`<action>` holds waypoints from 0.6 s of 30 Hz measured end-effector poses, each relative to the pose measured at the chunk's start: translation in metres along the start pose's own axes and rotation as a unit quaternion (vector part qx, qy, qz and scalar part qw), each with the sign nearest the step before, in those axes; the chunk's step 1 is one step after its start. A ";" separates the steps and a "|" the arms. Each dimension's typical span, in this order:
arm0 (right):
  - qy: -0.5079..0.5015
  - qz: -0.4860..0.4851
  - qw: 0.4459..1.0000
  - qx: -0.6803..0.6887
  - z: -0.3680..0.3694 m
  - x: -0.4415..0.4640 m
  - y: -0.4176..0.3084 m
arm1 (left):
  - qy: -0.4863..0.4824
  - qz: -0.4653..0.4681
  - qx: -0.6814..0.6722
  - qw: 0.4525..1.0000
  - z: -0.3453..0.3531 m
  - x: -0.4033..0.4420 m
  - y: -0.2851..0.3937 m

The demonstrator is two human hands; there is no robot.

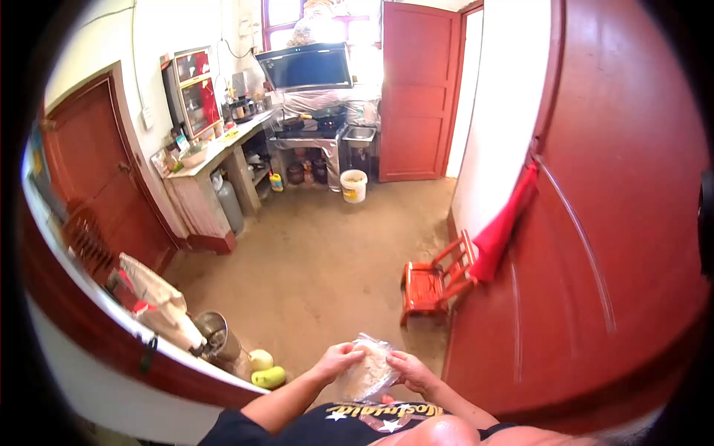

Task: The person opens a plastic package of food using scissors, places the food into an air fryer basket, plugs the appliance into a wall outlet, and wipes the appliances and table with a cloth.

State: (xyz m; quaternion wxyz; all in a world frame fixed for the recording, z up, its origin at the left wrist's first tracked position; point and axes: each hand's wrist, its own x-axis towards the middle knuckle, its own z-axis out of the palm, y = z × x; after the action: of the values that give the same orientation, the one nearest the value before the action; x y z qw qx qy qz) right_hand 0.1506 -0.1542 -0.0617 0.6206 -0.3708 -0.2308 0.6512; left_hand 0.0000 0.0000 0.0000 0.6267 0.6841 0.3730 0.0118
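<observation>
A clear plastic bag (370,375) with pale, off-white contents is held up in front of my chest. On its left upper edge, my left hand (341,361) pinches the plastic with fingers closed. My right hand (410,369) grips the opposite upper edge, thumb and fingers pressed together. The top of the bag sticks up between the two hands. What exactly the contents are, I cannot make out. The bag's lower end hangs close to my dark printed shirt (357,421).
A red wooden chair (425,288) stands ahead on the right, beside a large red door (625,186). Near the left wall are a metal bucket (213,331) and a green gourd (268,377). Farther off are a counter (223,145), a white bucket (354,187) and a sink (360,134).
</observation>
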 end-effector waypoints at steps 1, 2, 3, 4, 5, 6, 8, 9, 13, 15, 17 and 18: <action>-0.038 -0.011 0.998 0.054 0.014 0.009 -0.005 | 0.046 0.029 -0.017 0.998 -0.008 -0.013 0.008; -0.069 -0.002 0.991 0.113 0.023 0.005 -0.001 | 0.091 0.043 -0.045 0.994 -0.006 -0.037 0.005; -0.070 0.058 0.994 0.057 -0.096 0.064 -0.099 | 0.083 0.010 -0.168 0.982 0.030 0.091 0.073; -0.020 0.097 0.995 0.021 -0.139 0.035 -0.136 | 0.057 0.015 -0.282 0.958 0.079 0.125 0.060; -0.006 0.091 0.996 0.004 -0.151 0.052 -0.169 | 0.048 0.040 -0.342 0.938 0.072 0.157 0.067; 0.039 0.024 0.997 -0.064 -0.172 0.071 -0.196 | 0.034 0.053 -0.394 0.917 0.065 0.187 0.080; 0.040 -0.003 0.998 -0.054 -0.191 0.121 -0.238 | 0.021 0.054 -0.454 0.889 0.038 0.224 0.103; 0.000 0.002 1.000 -0.009 -0.198 0.143 -0.259 | 0.021 0.054 -0.452 0.890 0.023 0.255 0.106; -0.007 -0.019 0.999 0.030 -0.221 0.250 -0.340 | -0.057 0.044 -0.501 0.863 -0.032 0.368 0.144; -0.019 -0.037 0.999 -0.027 -0.224 0.301 -0.400 | -0.072 0.097 -0.495 0.860 -0.059 0.423 0.201; 0.020 -0.046 0.998 -0.033 -0.247 0.338 -0.406 | -0.118 0.092 -0.487 0.860 -0.074 0.477 0.213; 0.086 -0.086 0.988 -0.098 -0.265 0.358 -0.412 | -0.132 0.083 -0.488 0.859 -0.081 0.510 0.219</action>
State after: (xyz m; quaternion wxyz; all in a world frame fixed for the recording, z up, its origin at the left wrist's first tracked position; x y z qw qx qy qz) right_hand 0.6336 0.2047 0.0178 0.6524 -0.4629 -0.2701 0.5358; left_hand 0.4368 0.3504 -0.0231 0.9202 0.3145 0.1750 0.1542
